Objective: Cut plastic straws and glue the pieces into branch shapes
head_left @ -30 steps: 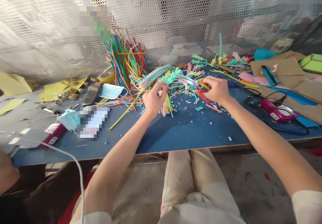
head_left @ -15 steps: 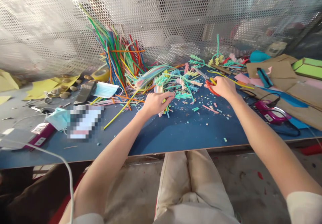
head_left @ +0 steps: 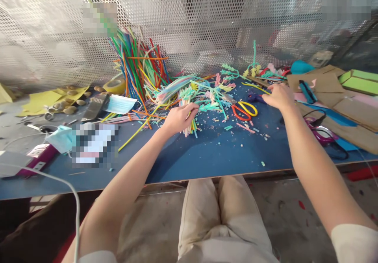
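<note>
My left hand (head_left: 180, 119) is closed round a mint-green pipe-cleaner piece (head_left: 209, 106), whose fringed end points right. Pastel cut stems (head_left: 191, 128) lie just under that hand. Scissors (head_left: 244, 110) with one red and one yellow handle loop lie on the blue table between my hands. Farther right, my right hand (head_left: 279, 95) has its fingertips at a dark purple tool (head_left: 257, 97); its fingers partly hide the tool's near end.
Colourful pipe cleaners (head_left: 141, 66) stand in a heap at the back left. A face mask (head_left: 121, 104) and yellow tape (head_left: 115, 86) lie left. Cardboard (head_left: 315, 84) and a purple power strip (head_left: 323, 135) are on the right. A perforated panel (head_left: 206, 19) stands behind.
My right hand has let go of the scissors and moved right to the purple tool. The scissors now lie on the table. My left hand has barely moved.
</note>
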### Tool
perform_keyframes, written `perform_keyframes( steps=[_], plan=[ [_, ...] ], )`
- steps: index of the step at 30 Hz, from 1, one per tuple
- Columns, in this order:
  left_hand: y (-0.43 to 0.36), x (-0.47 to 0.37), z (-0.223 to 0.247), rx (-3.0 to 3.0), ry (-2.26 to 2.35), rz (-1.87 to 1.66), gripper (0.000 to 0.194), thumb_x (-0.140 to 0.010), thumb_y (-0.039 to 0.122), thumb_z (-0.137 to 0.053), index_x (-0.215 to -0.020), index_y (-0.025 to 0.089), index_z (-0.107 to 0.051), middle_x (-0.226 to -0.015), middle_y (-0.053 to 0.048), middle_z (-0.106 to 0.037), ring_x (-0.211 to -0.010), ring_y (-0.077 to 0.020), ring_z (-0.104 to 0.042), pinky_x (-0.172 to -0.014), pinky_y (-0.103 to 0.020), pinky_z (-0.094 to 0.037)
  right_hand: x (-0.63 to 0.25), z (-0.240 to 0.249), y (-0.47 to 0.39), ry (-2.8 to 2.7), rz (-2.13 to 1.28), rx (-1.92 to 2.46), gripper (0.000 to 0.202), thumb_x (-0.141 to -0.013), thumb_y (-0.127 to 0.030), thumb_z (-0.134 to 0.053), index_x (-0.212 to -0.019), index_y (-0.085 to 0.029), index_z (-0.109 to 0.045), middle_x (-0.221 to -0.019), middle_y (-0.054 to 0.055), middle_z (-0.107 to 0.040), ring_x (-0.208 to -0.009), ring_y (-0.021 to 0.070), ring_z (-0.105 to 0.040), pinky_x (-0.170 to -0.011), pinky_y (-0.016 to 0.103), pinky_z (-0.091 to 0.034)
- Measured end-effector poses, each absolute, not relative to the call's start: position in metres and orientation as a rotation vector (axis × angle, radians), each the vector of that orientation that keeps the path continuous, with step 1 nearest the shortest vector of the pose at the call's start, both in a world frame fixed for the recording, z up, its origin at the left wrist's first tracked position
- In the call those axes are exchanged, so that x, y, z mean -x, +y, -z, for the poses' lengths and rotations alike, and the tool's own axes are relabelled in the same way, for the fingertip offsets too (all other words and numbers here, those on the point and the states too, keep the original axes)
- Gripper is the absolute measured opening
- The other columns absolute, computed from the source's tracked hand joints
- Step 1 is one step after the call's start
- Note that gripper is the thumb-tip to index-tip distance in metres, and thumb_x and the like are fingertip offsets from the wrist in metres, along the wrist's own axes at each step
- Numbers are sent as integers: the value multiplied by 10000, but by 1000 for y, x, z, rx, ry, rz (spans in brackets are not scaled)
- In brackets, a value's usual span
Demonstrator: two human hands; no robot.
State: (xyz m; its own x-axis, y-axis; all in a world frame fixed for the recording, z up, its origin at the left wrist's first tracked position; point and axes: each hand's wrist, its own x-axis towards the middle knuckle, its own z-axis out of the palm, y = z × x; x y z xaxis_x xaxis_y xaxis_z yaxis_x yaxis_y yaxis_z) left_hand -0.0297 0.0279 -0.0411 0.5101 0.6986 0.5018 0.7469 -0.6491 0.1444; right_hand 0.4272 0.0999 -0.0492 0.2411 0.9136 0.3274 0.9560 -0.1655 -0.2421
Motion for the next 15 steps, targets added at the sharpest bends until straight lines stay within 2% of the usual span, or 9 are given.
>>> perform_keyframes(
  steps=[2, 4, 10, 15],
  plan=[
    [28, 31, 40, 2630, -1294, 815, 378, -1114, 422, -420, -1255, 245, -723, -982, -55, -813, -766, -184, -745, -677, -274, -474, -430, 58, 104, -1777, 76, 2243, 630, -845, -429, -716, -1424, -180, -695, -1524, 238, -573, -1405, 472, -520, -1117, 620, -441],
    [28, 33, 39, 2615, -1311, 801, 403, -1114, 432, -414, -1286, 244, -726, -993, -63, -815, -778, -193, -752, -679, -278, -484, -426, 65, 107, -1845, 8, 2253, 625, -861, -407, -698, -1453, -206, -675, -1567, 225, -528, -1449, 467, -464, -1156, 632, -397],
    [30, 35, 38, 2655, -1307, 767, 406, -1113, 434, -423, -1275, 256, -751, -1078, -69, -833, -914, -199, -789, -742, -271, -531, -416, 75, 117, -1808, -64, 2154, 486, -838, -370, -698, -1242, -102, -720, -1311, 236, -685, -1254, 370, -617, -1096, 469, -481],
    [31, 34, 39, 2672, -1275, 784, 413, -1115, 445, -427, -1254, 254, -765, -1170, -70, -830, -1017, -207, -796, -813, -280, -557, -417, 68, 113, -1569, 96, 2037, 528, -903, -339, -623, -1349, -57, -637, -1356, 277, -665, -1312, 371, -605, -1086, 454, -484]
  ],
)
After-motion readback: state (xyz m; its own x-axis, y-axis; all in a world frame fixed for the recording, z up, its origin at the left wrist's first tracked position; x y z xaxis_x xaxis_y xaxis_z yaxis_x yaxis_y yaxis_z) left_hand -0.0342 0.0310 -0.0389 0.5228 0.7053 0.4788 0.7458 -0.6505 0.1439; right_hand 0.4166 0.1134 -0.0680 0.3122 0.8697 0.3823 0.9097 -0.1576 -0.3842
